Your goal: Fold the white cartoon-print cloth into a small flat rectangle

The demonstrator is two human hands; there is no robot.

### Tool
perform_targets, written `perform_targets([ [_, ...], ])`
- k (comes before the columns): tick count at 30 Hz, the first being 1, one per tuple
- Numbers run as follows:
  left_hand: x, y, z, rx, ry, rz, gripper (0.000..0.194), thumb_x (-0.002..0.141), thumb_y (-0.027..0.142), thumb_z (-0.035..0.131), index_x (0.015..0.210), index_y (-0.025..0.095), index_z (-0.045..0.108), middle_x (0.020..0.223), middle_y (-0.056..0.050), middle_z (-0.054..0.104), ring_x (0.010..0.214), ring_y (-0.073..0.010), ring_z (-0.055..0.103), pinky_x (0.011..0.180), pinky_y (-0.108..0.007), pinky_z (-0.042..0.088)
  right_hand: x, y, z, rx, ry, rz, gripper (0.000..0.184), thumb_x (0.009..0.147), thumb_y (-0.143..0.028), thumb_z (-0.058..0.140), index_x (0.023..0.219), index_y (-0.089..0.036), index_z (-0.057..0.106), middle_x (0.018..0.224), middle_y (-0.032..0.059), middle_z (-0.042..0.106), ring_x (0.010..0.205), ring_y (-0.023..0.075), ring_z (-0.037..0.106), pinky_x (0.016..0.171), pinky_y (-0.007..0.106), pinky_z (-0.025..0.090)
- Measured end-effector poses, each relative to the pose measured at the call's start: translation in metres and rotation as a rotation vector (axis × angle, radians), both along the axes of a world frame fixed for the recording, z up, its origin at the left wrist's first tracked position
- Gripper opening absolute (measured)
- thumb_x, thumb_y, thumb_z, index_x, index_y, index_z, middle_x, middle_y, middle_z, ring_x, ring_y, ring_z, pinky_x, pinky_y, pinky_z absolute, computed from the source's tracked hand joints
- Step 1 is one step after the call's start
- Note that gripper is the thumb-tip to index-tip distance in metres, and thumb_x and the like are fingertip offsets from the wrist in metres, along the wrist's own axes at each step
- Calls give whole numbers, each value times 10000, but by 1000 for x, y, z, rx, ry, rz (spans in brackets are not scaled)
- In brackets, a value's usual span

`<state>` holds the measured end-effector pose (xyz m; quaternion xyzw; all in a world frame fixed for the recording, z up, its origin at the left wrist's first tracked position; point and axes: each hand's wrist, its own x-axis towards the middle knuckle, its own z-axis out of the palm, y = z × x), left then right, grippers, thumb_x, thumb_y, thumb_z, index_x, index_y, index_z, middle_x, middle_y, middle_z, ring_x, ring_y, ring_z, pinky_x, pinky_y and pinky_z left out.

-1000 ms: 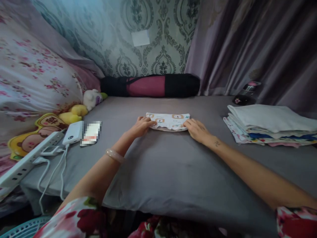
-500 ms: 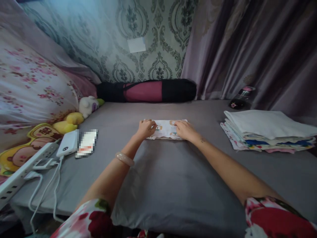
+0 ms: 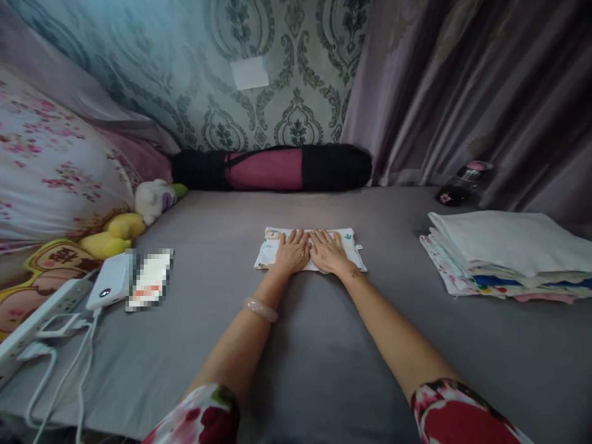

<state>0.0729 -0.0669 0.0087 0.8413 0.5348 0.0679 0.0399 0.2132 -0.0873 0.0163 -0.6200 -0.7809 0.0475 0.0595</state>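
Observation:
A folded white cloth [image 3: 268,253] with orange and green prints lies flat on the grey bed sheet [image 3: 208,345], a small tag sticking out at its right edge. My left hand [image 3: 293,251] rests palm down on the middle of the cloth, fingers stretched out. Right beside it, my right hand [image 3: 327,250] also lies flat on the cloth with its fingers spread. The two hands meet near the thumbs and cover the cloth's centre. Neither hand grips anything.
On the right sits a stack of folded cloths [image 3: 504,243], with a dark bottle [image 3: 457,185] behind it. A black and pink roll bag [image 3: 266,169] lies along the wall. To the left are plush toys [image 3: 155,200], a power bank [image 3: 111,280] and a power strip [image 3: 46,317] with cables.
My hands have let go of the cloth's two ends and come together flat on its middle. The cloth now lies spread out a little wider.

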Motion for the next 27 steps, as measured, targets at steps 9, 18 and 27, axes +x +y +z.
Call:
perform_targets([
  [9, 0, 3, 0, -23, -14, 0, 517, 1007, 361, 279, 1502, 252, 384, 1570, -74, 377, 1464, -280, 305, 1191, -555, 189, 0, 2, 2, -46, 8, -3, 584, 977, -289, 253, 1533, -127, 329, 1593, 87, 280, 1474, 258, 211, 1200, 503, 96],
  [18, -20, -4, 4, 93, -3, 114, 545, 1014, 420, 240, 1454, 181, 454, 1548, -137, 402, 1467, -303, 289, 1193, -554, 150, 13, -3, 2, 2, 4, -116, 553, 1008, -333, 254, 1521, -154, 356, 1593, 109, 278, 1481, 288, 182, 1185, 579, 111],
  [27, -21, -3, 0, 38, 21, 132, 533, 1001, 437, 272, 1477, 242, 409, 1558, -107, 396, 1460, -302, 303, 1189, -535, 164, 13, -2, -1, -36, 17, -132, 552, 1007, -357, 265, 1523, -183, 351, 1595, 101, 277, 1475, 286, 198, 1185, 580, 118],
])
